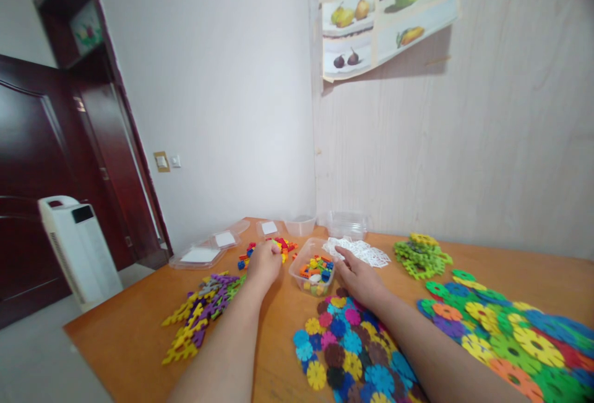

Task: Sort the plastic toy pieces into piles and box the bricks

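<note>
My left hand (pixel 265 262) is closed over a pile of small building bricks (pixel 284 244) in red, yellow, blue and orange. Its fingers curl together, and whatever they hold is hidden. To its right stands a clear plastic container (pixel 297 274), partly filled with bricks (pixel 317 268) of the same kind. My right hand (pixel 361 274) is beside the container's right wall, fingers stretched out and apart, with nothing visible in them. Whether it touches the wall I cannot tell. White lattice-like pieces (pixel 366 253) lie just behind the right hand.
Snowflake discs (pixel 352 344) spread below my right forearm, with larger discs (pixel 510 341) at right. Green interlocking pieces (pixel 420 259) sit behind them. Yellow and purple pieces (pixel 199 316) lie at left. Lids (pixel 199 255), a tub (pixel 301 226) and clear containers (pixel 347 225) line the back.
</note>
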Tool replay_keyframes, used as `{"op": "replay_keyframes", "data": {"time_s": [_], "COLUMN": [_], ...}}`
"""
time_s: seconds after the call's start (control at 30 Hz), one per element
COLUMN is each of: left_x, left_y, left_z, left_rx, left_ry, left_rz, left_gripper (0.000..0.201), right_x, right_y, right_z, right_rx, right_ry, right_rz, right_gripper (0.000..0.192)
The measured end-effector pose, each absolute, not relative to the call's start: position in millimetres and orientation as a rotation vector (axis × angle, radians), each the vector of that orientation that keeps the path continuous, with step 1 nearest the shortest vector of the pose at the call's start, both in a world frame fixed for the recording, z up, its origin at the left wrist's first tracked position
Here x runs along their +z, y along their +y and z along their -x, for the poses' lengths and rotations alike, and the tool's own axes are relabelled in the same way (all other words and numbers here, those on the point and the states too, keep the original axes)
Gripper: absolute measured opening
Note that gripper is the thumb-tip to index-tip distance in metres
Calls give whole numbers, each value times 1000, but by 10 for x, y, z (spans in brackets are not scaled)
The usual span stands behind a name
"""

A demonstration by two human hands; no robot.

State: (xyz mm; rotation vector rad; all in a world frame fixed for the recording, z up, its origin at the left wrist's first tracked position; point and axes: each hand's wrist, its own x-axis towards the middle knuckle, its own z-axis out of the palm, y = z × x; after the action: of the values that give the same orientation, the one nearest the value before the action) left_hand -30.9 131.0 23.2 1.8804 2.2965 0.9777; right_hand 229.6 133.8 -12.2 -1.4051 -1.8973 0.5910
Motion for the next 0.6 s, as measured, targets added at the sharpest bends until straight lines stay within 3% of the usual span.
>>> {"op": "replay_keyframes", "data": {"time_s": [0.17, 0.23, 0.33, 0.47, 0.6], "left_x": [344, 314, 189, 33, 24], "left_y": [1363, 1363, 1338, 1283, 1252], "left_z": [292, 332, 394, 408, 371], "left_rx": [1554, 1563, 1236, 697, 506], "left_ry": [1610, 1650, 2025, 2335, 2443], "left_rz": [-1571, -1566, -1920, -2283, -2290], "left_gripper": [36, 32, 24, 31, 24], "right_x": [-129, -131, -125, -98, -65], "right_y": [1349, 1352, 1347, 1320, 1289], "right_z": [-2292, -2290, -2289, -2286, -2275], "right_rx": [584, 581, 558, 560, 552], "right_ry": [-1897, -1901, -1898, -1907, -1910], "right_rz": [1410, 1418, 1419, 1419, 1412], "right_gripper": [56, 56, 57, 57, 56]}}
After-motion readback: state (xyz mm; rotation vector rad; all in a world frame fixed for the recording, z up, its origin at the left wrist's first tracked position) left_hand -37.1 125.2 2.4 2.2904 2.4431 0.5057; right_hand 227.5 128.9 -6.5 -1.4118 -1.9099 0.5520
